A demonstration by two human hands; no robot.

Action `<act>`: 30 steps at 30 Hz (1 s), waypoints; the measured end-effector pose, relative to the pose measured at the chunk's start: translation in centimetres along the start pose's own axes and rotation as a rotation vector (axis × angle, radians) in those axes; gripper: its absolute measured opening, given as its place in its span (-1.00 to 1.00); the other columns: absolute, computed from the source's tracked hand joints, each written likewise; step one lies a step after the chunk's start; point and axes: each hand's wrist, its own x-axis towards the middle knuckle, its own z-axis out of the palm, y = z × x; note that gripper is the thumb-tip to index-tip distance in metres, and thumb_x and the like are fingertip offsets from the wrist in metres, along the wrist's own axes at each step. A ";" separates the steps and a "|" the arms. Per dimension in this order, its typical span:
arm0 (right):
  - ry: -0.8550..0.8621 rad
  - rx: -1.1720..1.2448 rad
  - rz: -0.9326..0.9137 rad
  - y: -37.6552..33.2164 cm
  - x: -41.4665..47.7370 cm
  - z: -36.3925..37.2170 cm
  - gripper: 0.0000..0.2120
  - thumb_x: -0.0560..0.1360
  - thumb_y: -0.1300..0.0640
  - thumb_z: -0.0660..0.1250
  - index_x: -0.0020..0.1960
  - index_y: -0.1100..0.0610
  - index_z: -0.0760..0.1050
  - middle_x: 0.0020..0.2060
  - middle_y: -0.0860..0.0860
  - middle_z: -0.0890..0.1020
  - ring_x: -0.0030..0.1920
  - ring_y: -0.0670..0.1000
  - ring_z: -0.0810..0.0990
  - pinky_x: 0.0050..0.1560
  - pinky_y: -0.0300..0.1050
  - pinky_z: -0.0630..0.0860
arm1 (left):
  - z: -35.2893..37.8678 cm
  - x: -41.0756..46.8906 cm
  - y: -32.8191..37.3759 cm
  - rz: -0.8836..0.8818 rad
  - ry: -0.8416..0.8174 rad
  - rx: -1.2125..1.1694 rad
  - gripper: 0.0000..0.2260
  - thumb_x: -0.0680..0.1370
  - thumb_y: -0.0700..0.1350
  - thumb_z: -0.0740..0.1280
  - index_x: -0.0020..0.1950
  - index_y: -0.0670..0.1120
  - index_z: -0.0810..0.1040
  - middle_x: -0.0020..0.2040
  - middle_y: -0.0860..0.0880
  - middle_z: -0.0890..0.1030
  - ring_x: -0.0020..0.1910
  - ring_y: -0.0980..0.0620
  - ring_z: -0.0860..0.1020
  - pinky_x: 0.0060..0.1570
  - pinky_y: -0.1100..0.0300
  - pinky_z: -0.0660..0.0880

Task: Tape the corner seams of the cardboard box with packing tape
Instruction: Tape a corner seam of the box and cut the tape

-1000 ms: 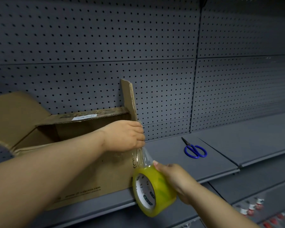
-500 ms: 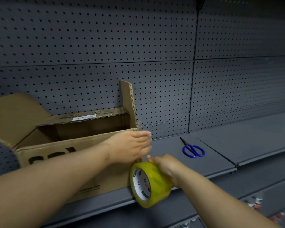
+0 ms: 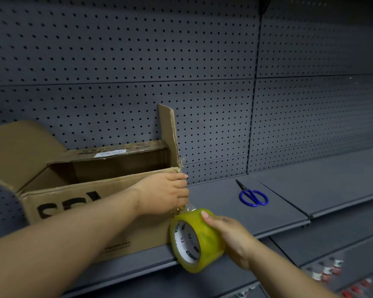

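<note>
Shelf (image 3: pixel 224 201); left hand (image 3: pixel 166 194) presses box (image 3: pixel 52 201), right hand (image 3: pixel 230 237) grips tape (image 3: pixel 202 239).

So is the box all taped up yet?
Not yet. Done: a bit of tape is pulled off the roll. In hand: the left hand presses it on the box corner, the right hand grips the roll. Left: cutting it, since the scissors lie untouched on the shelf, and closing the open flaps.
</note>
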 end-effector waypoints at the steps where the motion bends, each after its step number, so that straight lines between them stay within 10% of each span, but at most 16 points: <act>1: 0.029 -0.006 -0.013 -0.1 0.1 0.0 -0.62 0.46 -0.04 0.32 0.03 0.28 0.59 -0.12 0.17 0.70 -0.16 0.09 0.68 -0.11 -0.08 0.60 | 0.0 0.0 0.0 -0.003 -0.001 -0.001 -0.63 0.46 -0.17 0.05 -0.11 0.05 0.66 -0.15 0.11 0.63 -0.05 0.07 0.60 0.38 0.10 0.06; 18: 0.184 -0.475 0.036 -1.7 2.3 1.0 -0.56 0.41 -0.26 0.29 -0.05 0.13 0.43 -0.13 0.07 0.53 -0.14 0.08 0.54 -0.12 -0.13 0.44 | 0.4 0.4 0.9 -0.092 -0.032 -0.028 -0.73 0.53 -0.01 0.11 -0.20 0.03 0.58 -0.23 0.08 0.59 -0.09 0.02 0.59 0.37 0.10 0.12; 25: 0.178 -0.380 0.010 -1.2 2.5 1.0 -0.57 0.41 -0.22 0.32 -0.03 0.15 0.56 -0.04 0.12 0.64 0.04 0.15 0.62 0.11 -0.02 0.51 | 0.6 1.1 1.7 -0.132 -0.078 -0.023 -0.89 0.29 -0.03 0.50 -0.25 0.13 0.61 -0.21 0.07 0.59 -0.06 -0.03 0.59 0.35 0.06 0.19; 30: 0.179 -0.366 0.001 -1.1 2.2 1.1 -0.52 0.42 -0.19 0.32 0.07 0.21 0.57 0.02 0.12 0.65 0.04 0.11 0.61 0.14 -0.03 0.50 | 0.1 1.0 1.4 -0.102 -0.074 -0.064 -0.83 0.43 -0.06 0.26 -0.19 0.08 0.65 -0.17 0.07 0.64 -0.07 0.02 0.61 0.35 0.11 0.19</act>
